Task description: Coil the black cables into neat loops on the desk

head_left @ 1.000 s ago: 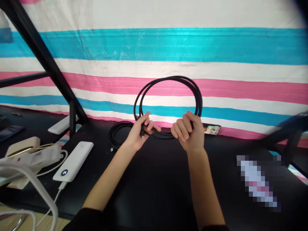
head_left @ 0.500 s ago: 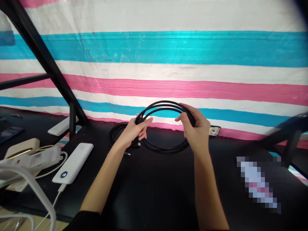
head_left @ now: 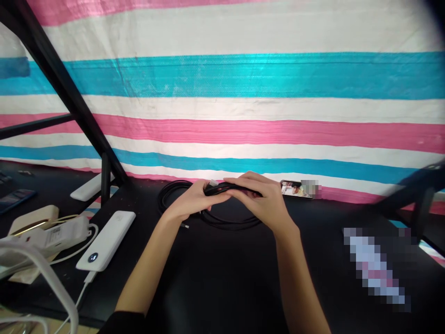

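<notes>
Both hands meet at the table's [head_left: 225, 278] twelve o'clock: the left hand [head_left: 189, 204] and right hand [head_left: 260, 202] each curl their fingers around the black coiled cable [head_left: 225, 221], lower loops resting on the tabletop. At nine o'clock lies a white power bank [head_left: 106, 241].

No text, brand or number can be read anywhere. The white power strip [head_left: 52, 234] near the table's [head_left: 222, 278] left edge carries a label, its print too small to make out. The white power bank [head_left: 107, 240] beside it shows only a small round lit mark.
</notes>
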`<state>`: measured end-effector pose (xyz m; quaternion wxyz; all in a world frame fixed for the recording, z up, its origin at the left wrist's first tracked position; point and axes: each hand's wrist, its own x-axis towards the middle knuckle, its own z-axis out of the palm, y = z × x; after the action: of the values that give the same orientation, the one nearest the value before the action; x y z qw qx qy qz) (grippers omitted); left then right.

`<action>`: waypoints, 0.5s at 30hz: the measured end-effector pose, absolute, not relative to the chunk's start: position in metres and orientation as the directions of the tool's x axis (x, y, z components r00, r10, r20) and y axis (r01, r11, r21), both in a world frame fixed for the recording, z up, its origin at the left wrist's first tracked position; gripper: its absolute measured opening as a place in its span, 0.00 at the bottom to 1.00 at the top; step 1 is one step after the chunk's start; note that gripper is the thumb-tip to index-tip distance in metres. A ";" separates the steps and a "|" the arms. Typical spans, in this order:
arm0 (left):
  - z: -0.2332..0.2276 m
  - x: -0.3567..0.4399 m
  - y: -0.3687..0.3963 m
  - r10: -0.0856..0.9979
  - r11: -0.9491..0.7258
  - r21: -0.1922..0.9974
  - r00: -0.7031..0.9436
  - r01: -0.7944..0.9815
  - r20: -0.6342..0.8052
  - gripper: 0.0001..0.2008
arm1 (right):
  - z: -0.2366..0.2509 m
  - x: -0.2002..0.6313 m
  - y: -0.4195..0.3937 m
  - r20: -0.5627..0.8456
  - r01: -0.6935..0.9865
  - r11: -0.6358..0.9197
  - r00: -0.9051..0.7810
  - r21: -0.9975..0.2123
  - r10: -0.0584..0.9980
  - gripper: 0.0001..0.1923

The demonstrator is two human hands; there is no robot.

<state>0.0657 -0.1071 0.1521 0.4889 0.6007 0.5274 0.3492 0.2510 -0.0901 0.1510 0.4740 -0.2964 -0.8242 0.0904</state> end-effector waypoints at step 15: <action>0.162 0.055 -0.110 0.808 0.132 0.980 0.589 -0.146 -0.022 0.23 | 0.148 0.252 -0.087 0.835 0.358 0.882 -0.344 -0.306 0.429 0.14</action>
<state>0.0552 -0.1104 0.1619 0.6922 0.5613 0.2949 0.3446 0.2519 -0.0869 0.1478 0.5197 -0.2401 -0.8191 0.0345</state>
